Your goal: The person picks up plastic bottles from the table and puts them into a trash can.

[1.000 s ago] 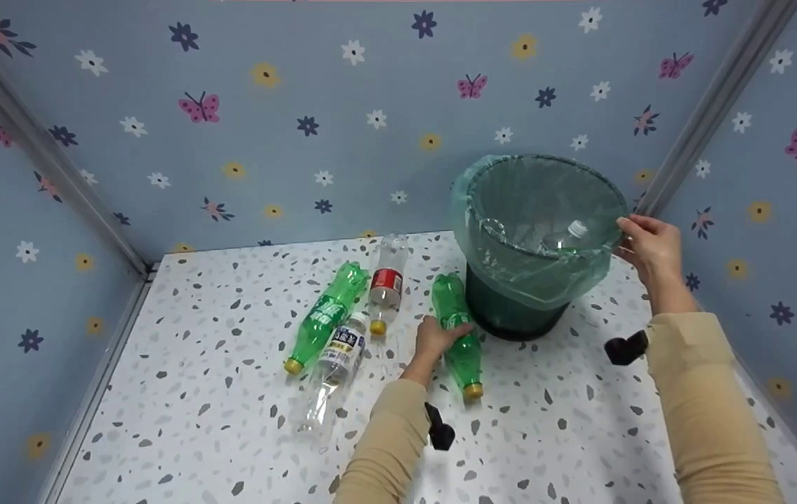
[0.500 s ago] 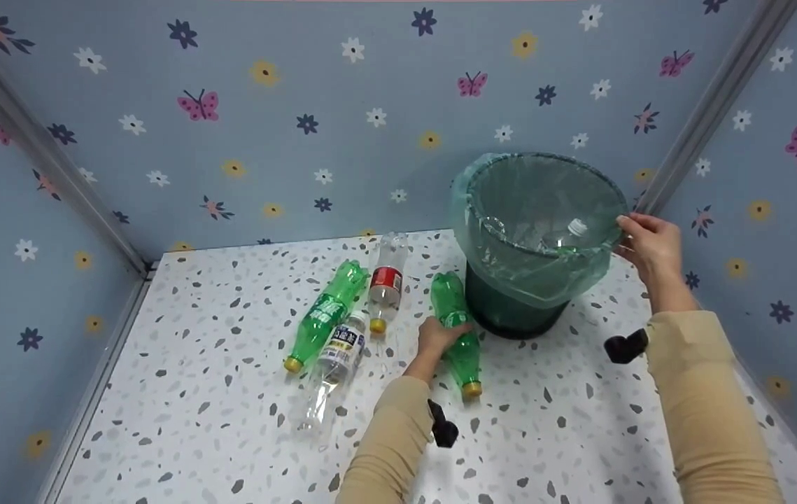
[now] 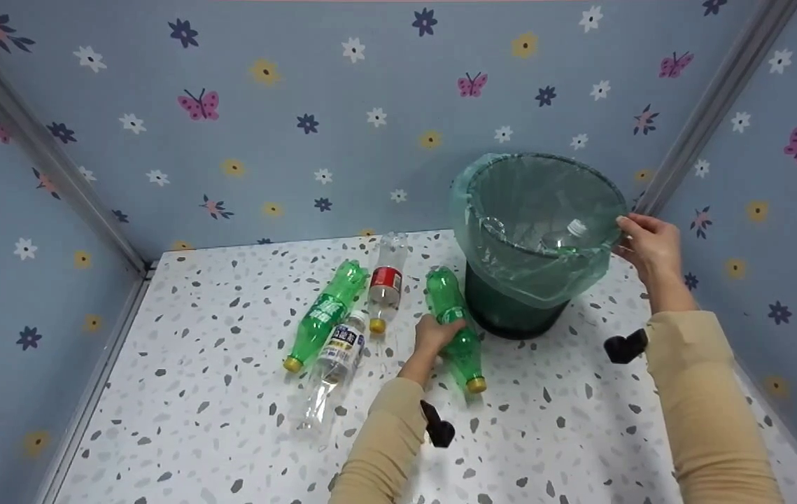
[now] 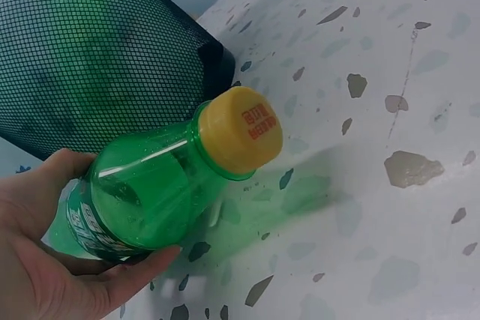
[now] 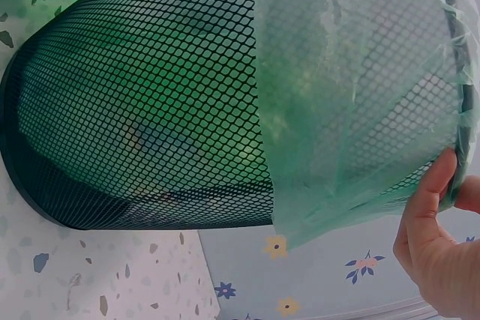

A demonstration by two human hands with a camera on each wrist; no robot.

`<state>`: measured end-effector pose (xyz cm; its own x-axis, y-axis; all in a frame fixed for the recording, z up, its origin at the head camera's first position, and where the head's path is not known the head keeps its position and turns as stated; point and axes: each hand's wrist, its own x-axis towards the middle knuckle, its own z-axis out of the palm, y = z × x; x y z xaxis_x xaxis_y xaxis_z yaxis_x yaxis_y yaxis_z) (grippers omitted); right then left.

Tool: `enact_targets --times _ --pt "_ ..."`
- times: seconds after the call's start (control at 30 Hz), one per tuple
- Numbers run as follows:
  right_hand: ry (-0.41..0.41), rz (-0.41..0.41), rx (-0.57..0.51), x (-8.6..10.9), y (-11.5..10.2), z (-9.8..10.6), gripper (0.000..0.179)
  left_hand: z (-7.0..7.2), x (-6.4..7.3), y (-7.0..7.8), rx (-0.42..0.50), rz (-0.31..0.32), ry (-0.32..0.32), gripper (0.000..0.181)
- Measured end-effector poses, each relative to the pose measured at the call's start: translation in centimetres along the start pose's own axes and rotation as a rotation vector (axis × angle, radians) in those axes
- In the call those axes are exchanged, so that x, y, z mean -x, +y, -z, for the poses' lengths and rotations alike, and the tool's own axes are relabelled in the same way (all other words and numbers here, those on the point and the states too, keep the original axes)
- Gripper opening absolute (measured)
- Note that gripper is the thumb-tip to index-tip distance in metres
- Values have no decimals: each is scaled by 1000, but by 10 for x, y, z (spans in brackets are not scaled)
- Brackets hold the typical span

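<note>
My left hand [image 3: 435,334] grips a green plastic bottle [image 3: 466,353] around its label, beside the bin. In the left wrist view the thumb and fingers wrap its sides; its yellow cap [image 4: 241,130] points away from the hand, and the bottle looks slightly raised over its green shadow. With thumb and fingers, my right hand [image 3: 656,248] pinches the right rim of a dark mesh trash bin [image 3: 513,318], over its pale green bag [image 3: 524,273]. Inside the bin lie bottles, among them one with a white cap [image 3: 576,228]. The right wrist view shows the fingers on the bag-covered rim [image 5: 459,159].
Left of my left hand lie another green bottle [image 3: 327,315], a clear bottle with a red label [image 3: 386,283] and a clear bottle with a white label [image 3: 340,353]. The speckled tabletop [image 3: 216,420] meets patterned blue walls [image 3: 342,161] at the back and sides.
The green bottle in my left hand has shifted slightly, its base end moving up and left and its cap a little right. My right hand stays on the bin's rim.
</note>
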<state>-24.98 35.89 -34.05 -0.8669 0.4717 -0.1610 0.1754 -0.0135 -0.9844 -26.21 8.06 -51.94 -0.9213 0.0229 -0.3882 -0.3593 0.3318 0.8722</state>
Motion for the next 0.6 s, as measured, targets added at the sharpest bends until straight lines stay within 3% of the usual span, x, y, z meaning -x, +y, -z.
enact_targets --times 0.23,0.4,0.6 --pt "0 -18 6 1 -2 2 47 8 3 10 101 -25 -29 58" --pt "-3 -20 18 2 -2 2 47 16 10 15 111 -44 -26 64" --pt "-8 -5 -43 1 -2 1 50 28 19 24 189 -57 -34 65"
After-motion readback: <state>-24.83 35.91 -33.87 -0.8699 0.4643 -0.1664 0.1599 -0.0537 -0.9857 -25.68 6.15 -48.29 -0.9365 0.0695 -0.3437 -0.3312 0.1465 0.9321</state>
